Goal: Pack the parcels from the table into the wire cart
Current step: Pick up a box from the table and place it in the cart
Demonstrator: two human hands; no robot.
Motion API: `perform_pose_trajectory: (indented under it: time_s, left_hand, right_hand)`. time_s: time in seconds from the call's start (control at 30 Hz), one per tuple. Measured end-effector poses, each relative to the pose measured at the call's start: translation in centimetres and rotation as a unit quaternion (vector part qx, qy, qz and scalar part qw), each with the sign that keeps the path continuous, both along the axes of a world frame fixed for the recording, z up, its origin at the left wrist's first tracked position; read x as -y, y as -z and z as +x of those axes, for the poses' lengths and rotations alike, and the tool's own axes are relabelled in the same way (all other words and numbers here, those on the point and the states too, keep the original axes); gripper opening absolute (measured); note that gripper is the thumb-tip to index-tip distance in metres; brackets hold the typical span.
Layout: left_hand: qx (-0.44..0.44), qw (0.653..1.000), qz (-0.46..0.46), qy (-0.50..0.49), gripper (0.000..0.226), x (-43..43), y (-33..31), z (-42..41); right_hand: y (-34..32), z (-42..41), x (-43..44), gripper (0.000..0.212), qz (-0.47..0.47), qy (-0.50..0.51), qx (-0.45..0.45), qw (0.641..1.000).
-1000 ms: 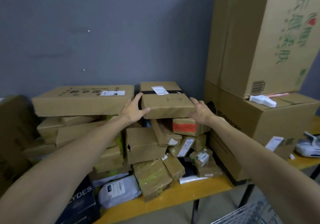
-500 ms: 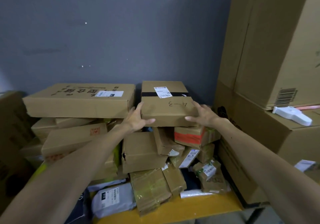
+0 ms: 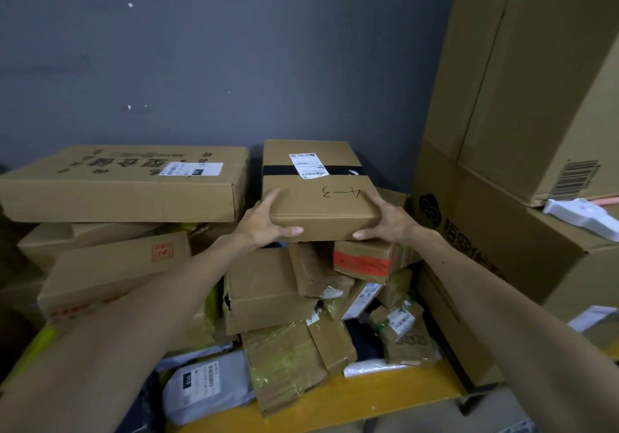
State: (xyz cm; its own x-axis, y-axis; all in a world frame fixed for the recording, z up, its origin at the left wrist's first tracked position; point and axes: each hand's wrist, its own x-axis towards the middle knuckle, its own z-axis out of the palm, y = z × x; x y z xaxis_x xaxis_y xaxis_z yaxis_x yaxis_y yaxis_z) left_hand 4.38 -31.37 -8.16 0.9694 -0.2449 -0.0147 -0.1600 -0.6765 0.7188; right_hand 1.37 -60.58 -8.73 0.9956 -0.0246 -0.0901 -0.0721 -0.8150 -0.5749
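Both hands now grasp the near corners of the brown cardboard box (image 3: 318, 205). A second ago the left hand (image 3: 263, 221) lay against its left edge and the right hand (image 3: 388, 220) was spread loosely at its right corner; now each hand has fingers curled over the top face and a thumb hooked under the front edge. The box also fills more of the view than before. It sits on top of the parcel pile, its underside over a parcel banded in orange tape (image 3: 361, 262), just beside a wide flat carton (image 3: 124, 185) to the left. The pile rests on a yellow table (image 3: 368, 396) pushed against a matt grey wall (image 3: 234, 64) flecked with small white chips. Tall stacked cartons (image 3: 536, 81) rise on the right, with a white plastic object (image 3: 582, 213) lying on the lower one. The held box is shallow and rectangular, crossed by a black tape band (image 3: 278, 170) under a white shipping label (image 3: 308, 164), with handwritten marks on its top face. Lower parcels are creased cardboard wrapped in glossy clear tape, and a soft grey plastic mailer (image 3: 207, 385) lies at the front.
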Motion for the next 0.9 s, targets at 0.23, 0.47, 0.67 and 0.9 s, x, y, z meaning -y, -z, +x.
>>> perform_pose_trajectory:
  time_s: [0.23,0.47,0.67,0.9]
  left_hand:
    - [0.009,0.999,-0.037,-0.032,0.107,0.4,0.5,0.1]
    - [0.011,0.998,-0.047,-0.030,0.103,0.2,-0.7,-1.1]
    - [0.030,0.998,-0.053,-0.021,0.099,0.4,-2.4,-3.0]
    - [0.077,0.995,-0.058,-0.021,0.097,0.3,-4.2,-5.7]
  right_hand:
    - [0.0,0.1,-0.4,0.108,0.042,0.034,0.026,0.998]
    - [-1.1,-0.8,-0.7,0.104,0.048,0.044,0.042,0.997]
    - [-2.3,-3.1,-0.8,0.103,0.073,0.063,0.062,0.993]
    - [-5.1,-6.0,-0.8,0.102,0.075,0.063,0.101,0.990]
